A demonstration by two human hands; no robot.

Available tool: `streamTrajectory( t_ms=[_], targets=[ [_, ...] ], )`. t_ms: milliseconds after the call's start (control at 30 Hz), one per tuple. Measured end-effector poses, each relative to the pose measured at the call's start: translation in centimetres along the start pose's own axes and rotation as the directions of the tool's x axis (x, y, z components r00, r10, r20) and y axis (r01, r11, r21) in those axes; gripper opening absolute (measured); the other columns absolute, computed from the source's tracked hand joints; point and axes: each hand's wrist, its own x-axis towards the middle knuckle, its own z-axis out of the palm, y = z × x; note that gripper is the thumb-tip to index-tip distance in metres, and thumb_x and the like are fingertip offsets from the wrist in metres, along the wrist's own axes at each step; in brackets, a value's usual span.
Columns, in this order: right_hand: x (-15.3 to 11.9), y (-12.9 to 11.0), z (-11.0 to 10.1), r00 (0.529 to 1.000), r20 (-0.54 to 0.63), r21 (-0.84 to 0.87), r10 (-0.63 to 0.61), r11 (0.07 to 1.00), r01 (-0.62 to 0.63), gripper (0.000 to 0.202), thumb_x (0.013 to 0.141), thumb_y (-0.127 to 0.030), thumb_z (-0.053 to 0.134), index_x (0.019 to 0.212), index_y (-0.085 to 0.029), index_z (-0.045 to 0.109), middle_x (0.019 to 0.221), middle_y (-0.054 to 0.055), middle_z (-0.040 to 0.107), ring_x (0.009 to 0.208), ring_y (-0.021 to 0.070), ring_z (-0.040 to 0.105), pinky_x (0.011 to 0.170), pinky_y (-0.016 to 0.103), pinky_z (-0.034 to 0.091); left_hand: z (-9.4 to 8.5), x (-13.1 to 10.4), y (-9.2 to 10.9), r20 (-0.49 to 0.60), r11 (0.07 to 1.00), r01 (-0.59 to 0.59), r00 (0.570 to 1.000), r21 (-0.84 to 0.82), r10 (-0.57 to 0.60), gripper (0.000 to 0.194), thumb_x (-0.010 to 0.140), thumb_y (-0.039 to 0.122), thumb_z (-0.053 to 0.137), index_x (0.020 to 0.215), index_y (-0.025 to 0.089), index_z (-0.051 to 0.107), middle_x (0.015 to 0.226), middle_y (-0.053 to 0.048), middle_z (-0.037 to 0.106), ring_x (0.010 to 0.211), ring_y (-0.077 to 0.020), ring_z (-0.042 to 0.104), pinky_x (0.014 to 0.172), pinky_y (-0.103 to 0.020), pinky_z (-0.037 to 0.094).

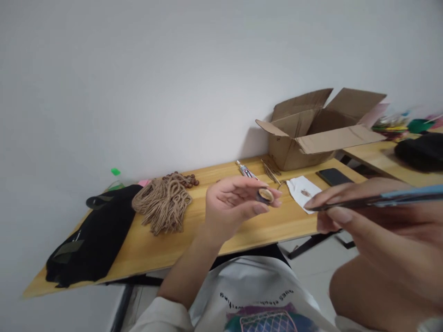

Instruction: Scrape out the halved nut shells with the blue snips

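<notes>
My left hand [238, 200] pinches a small round piece [265, 195] with a dark rim and a tan, hollow-looking face between thumb and fingertips, held above the table. Close to the camera on the right, my right hand [377, 221] is closed around a slender tool [374, 201] with a dark shaft and a light blue rear part; its exact kind is unclear and its tip lies at my fingers. The tool and the round piece are apart. Behind my hands, a white paper [301, 191] with a small brown spot on it lies on the table.
The wooden table [199, 219] bears a bundle of brown cord [164, 203], brown beads [187, 179], a black cloth item [100, 240], a glue tube [246, 170] and a dark phone [334, 176]. An open cardboard box [294, 147] stands against the wall. A second table [374, 154] adjoins at right.
</notes>
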Motion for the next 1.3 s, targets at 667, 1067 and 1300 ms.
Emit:
streamTrajectory(
  t_ms=[667,1067,1300],
  targets=[
    [-3.5,13.8,-8.1,0.758,-0.227,-0.061,0.611,0.768,-0.637,0.053,0.058,-0.068,0.079,0.071,-0.016,0.076,0.060,0.010,0.065,0.054,0.0166,0.057,0.049,0.027,0.051,6.1,28.8,-11.7,0.346,0.467,-0.107,0.816,0.878,-0.462,0.036,0.097,0.036,0.062,0.128,0.018,0.062,0.131,-0.011,0.063,0.111,-0.0251,0.065,0.092,-0.046,0.057],
    [-0.5,14.1,-6.1,0.796,-0.277,0.154,0.538,0.843,-0.516,0.042,0.061,-0.052,0.086,0.070,-0.014,0.068,0.070,0.007,0.071,0.051,0.0105,0.057,0.045,0.023,0.050,4.3,26.3,-9.8,0.411,0.674,-0.064,0.833,0.736,-0.370,0.006,0.077,0.015,0.080,0.083,0.014,0.076,0.096,-0.009,0.076,0.098,-0.0232,0.069,0.099,-0.040,0.051],
    [0.0,13.4,-3.2,0.789,-0.295,0.327,0.539,0.833,-0.447,0.042,0.070,-0.042,0.085,0.078,-0.015,0.055,0.080,0.002,0.072,0.059,0.0085,0.064,0.051,0.021,0.051,1.9,12.2,-9.2,0.348,0.810,0.287,0.793,0.511,-0.500,0.010,0.080,0.019,0.076,0.087,0.014,0.079,0.089,-0.011,0.080,0.081,-0.0190,0.074,0.079,-0.033,0.058]
  ],
)
